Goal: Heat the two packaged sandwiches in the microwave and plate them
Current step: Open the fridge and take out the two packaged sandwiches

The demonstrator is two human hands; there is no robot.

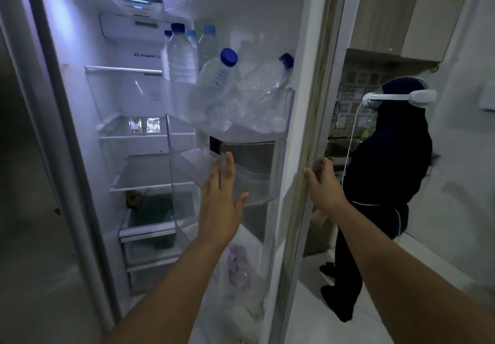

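The fridge stands open in front of me, its lit interior (139,97) showing glass shelves and drawers. No packaged sandwich is visible, and neither is a microwave or plate. My left hand (221,199) is raised flat with fingers apart, holding nothing, in front of a clear door bin (257,183). My right hand (322,183) wraps around the outer edge of the fridge door (308,129), fingers curled behind it.
Several water bottles (219,84) fill the upper door bin. A green item (158,209) lies in a lower drawer. A plastic bag (238,266) sits in the bottom door bin. A person in dark clothes (388,169) stands at a counter to the right.
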